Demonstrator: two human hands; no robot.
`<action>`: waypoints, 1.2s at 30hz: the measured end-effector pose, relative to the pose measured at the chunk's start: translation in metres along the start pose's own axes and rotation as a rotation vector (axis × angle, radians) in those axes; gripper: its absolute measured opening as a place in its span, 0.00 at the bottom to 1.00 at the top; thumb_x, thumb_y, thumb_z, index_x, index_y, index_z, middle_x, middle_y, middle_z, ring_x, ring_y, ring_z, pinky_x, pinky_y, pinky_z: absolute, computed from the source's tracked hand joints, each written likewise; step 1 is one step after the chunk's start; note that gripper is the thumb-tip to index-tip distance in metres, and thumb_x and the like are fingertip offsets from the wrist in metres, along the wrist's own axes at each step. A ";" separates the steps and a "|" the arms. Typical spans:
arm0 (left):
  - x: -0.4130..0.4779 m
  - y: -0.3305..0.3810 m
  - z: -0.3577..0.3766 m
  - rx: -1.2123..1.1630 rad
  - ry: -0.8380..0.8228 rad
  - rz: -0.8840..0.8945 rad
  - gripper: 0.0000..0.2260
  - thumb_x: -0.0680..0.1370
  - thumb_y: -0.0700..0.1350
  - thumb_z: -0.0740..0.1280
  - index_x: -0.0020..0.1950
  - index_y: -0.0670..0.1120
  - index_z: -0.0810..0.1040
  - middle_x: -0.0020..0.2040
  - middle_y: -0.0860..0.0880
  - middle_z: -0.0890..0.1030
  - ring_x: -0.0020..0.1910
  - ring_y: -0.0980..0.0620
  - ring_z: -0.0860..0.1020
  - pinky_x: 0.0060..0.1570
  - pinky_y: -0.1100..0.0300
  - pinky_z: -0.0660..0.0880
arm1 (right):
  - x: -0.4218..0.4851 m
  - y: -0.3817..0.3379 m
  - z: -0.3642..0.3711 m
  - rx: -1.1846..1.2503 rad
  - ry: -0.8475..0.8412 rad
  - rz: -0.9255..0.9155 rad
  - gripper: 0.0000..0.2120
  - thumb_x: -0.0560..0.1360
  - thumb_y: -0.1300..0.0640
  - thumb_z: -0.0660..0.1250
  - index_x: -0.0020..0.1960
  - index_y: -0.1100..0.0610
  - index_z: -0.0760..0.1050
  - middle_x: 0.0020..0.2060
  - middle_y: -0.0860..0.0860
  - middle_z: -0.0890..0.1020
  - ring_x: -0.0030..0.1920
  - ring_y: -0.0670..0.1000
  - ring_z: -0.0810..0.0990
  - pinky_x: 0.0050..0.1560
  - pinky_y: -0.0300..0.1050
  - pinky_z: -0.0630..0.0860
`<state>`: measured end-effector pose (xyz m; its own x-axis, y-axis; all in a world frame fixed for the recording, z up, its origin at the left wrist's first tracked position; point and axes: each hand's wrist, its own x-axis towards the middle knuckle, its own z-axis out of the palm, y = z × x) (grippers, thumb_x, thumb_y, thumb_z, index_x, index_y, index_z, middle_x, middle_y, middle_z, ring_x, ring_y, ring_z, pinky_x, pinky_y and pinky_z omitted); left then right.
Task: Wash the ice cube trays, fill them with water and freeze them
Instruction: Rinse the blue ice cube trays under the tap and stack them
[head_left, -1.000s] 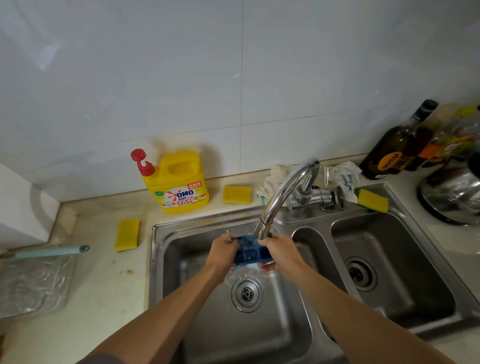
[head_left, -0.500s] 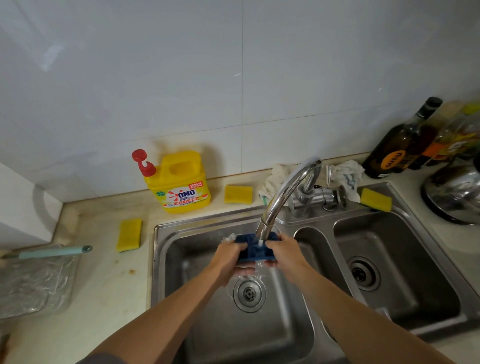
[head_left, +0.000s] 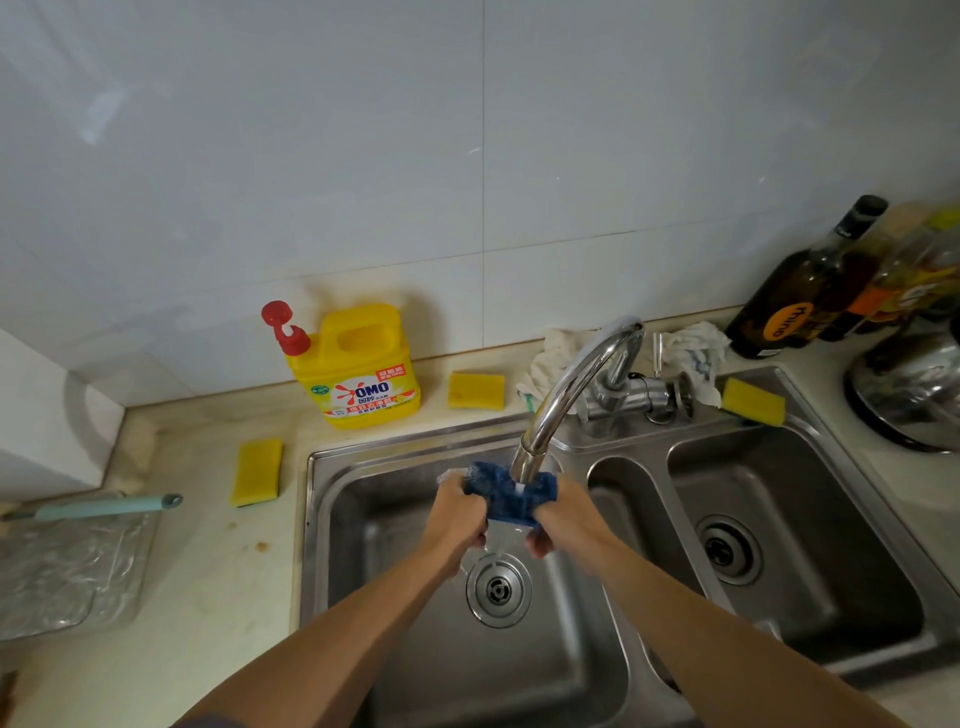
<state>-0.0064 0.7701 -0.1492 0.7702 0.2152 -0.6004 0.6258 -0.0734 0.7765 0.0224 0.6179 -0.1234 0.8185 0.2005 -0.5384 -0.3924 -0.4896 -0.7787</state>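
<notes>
A small blue ice cube tray (head_left: 506, 496) is held over the left basin of the steel sink (head_left: 332, 519), right under the curved chrome faucet (head_left: 571, 387). Water runs from the spout onto the tray and spills down toward the drain (head_left: 497, 590). My left hand (head_left: 457, 514) grips the tray's left end and my right hand (head_left: 569, 514) grips its right end. Both hands partly cover the tray's ends.
A yellow OMO detergent jug (head_left: 363, 366) stands behind the sink. Yellow sponges lie at the left (head_left: 257, 472), the back (head_left: 476, 389) and the right rim (head_left: 753, 401). Dark bottles (head_left: 800, 291) and a steel kettle (head_left: 914, 395) crowd the right. A clear plastic tray (head_left: 67, 566) sits on the left counter.
The tray has been raised closer to the spout and turned in my hands, with the water now hitting its top. Both hands shifted slightly upward with it.
</notes>
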 end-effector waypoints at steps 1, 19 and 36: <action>0.000 -0.001 0.000 -0.015 0.016 -0.022 0.15 0.77 0.33 0.54 0.56 0.45 0.75 0.35 0.43 0.74 0.30 0.51 0.71 0.27 0.59 0.69 | -0.001 0.000 0.003 -0.017 -0.005 0.001 0.08 0.81 0.63 0.59 0.52 0.58 0.78 0.28 0.55 0.80 0.23 0.50 0.77 0.26 0.44 0.77; -0.003 -0.004 0.004 0.018 0.103 0.064 0.16 0.75 0.36 0.73 0.57 0.45 0.71 0.51 0.45 0.82 0.43 0.50 0.84 0.36 0.56 0.83 | 0.005 -0.009 0.007 0.043 0.084 0.045 0.08 0.77 0.63 0.67 0.53 0.53 0.76 0.48 0.53 0.83 0.44 0.54 0.86 0.40 0.52 0.86; -0.011 0.007 0.004 -0.031 0.031 0.088 0.15 0.76 0.33 0.61 0.57 0.49 0.77 0.49 0.49 0.84 0.48 0.53 0.83 0.42 0.63 0.76 | 0.005 -0.005 0.006 0.316 -0.100 0.101 0.15 0.75 0.67 0.67 0.57 0.51 0.76 0.51 0.56 0.82 0.50 0.58 0.85 0.37 0.49 0.83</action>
<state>-0.0102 0.7631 -0.1377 0.8174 0.2395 -0.5239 0.5516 -0.0635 0.8317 0.0265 0.6264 -0.1240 0.7301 0.2539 -0.6344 -0.5924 -0.2276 -0.7728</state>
